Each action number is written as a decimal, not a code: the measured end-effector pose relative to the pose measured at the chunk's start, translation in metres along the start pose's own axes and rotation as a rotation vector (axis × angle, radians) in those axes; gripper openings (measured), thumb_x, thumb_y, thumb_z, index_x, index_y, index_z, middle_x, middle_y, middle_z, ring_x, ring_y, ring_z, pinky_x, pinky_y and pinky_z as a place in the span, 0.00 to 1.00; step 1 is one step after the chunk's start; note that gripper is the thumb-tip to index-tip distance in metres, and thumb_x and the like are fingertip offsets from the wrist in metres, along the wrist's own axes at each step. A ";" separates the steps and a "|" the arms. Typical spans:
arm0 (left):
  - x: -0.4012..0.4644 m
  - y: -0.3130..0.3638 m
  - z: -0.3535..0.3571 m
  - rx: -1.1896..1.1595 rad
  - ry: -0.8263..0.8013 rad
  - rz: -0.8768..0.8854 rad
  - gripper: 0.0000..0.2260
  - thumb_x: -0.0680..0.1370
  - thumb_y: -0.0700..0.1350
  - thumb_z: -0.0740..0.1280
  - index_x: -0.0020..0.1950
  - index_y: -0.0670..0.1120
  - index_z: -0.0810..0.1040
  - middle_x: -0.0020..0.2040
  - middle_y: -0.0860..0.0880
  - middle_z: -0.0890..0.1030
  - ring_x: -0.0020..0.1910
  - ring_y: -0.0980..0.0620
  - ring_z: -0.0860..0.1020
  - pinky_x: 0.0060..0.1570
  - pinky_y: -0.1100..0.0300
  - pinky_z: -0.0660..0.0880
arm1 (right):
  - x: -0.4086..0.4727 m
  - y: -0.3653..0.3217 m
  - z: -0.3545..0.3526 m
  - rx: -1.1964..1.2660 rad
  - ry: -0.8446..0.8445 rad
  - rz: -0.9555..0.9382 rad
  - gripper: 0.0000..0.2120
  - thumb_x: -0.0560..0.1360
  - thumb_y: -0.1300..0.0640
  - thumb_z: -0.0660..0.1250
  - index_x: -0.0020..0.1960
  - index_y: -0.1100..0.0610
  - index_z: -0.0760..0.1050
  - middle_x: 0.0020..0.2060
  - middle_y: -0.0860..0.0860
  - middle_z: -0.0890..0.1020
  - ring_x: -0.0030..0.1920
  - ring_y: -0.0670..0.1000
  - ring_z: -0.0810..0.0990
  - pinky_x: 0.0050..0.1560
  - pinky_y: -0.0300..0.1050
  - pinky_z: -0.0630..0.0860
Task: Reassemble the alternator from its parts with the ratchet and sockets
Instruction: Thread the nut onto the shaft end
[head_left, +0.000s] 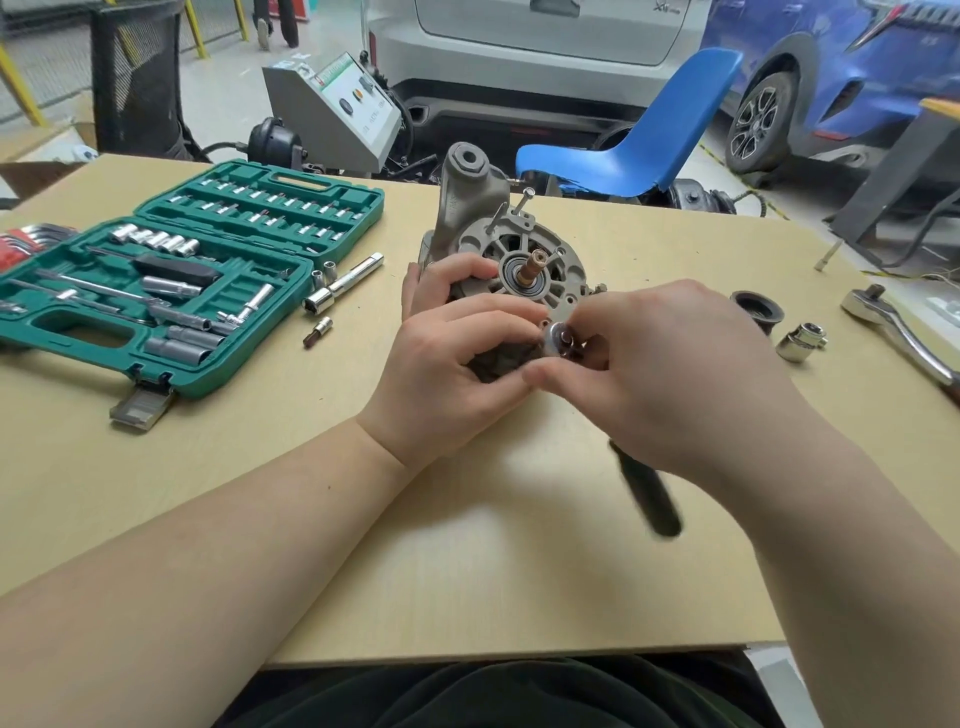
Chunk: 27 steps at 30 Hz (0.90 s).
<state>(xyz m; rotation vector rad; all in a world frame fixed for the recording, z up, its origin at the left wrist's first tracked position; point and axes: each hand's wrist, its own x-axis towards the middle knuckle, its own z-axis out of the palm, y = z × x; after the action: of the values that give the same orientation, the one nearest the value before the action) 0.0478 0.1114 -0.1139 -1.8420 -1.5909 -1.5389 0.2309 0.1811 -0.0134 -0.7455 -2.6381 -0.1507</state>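
A workshop with parked cars and a blue chair (639, 135) lies behind a pale wooden desk (519, 571), seen from a camera worn on the head of a seated person. The alternator (511, 249) stands near the middle of the desk, its ribbed grey end frame and central shaft facing the camera, with long bolts sticking up from its far edge. The left hand (457, 364) has its grip curled round the near left side of the alternator housing, steadying it. The right hand (670, 374), just right of the alternator, pinches the round head of a small ratchet (558, 338) against the lower edge of the end frame; its black handle (647, 493) trails toward the person, blurred. Well to the left of the alternator an open green socket case (182, 280) holds rows of sockets, and a few loose sockets and an extension bar (345, 283) lie between the case and the alternator. To the right of the alternator sit a black pulley (756, 309), a chrome socket (800, 343) and a larger chrome ratchet (898, 332). The alternator looks like cast metal, so it is probably heavy, stiff and liable to roll on its rounded body; the housing rim or mounting ear seems the safest hold, away from the shaft and its bearing. The small fastener under the ratchet head is hidden by fingers.
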 end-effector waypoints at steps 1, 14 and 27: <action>0.000 0.000 0.000 -0.005 0.004 -0.006 0.07 0.75 0.43 0.83 0.48 0.42 0.89 0.56 0.49 0.89 0.67 0.37 0.75 0.67 0.38 0.73 | -0.002 -0.002 0.001 -0.009 0.007 0.004 0.20 0.75 0.33 0.66 0.42 0.50 0.77 0.30 0.45 0.73 0.37 0.56 0.72 0.32 0.47 0.61; 0.001 0.001 0.000 -0.014 0.005 -0.022 0.07 0.75 0.45 0.82 0.48 0.42 0.90 0.56 0.50 0.89 0.67 0.37 0.75 0.68 0.34 0.71 | 0.001 -0.003 0.000 -0.014 -0.039 -0.011 0.19 0.76 0.34 0.66 0.43 0.49 0.79 0.31 0.47 0.75 0.37 0.56 0.75 0.34 0.48 0.66; 0.002 0.001 0.002 -0.032 0.031 -0.026 0.07 0.74 0.41 0.84 0.47 0.42 0.89 0.55 0.49 0.89 0.66 0.36 0.75 0.66 0.36 0.73 | 0.003 -0.007 -0.004 -0.053 -0.063 -0.035 0.15 0.77 0.36 0.65 0.50 0.47 0.79 0.36 0.48 0.77 0.41 0.57 0.75 0.36 0.48 0.64</action>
<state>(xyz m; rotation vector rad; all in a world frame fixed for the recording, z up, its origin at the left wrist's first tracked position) 0.0492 0.1135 -0.1128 -1.8111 -1.5917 -1.6058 0.2258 0.1756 -0.0083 -0.7325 -2.7177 -0.2106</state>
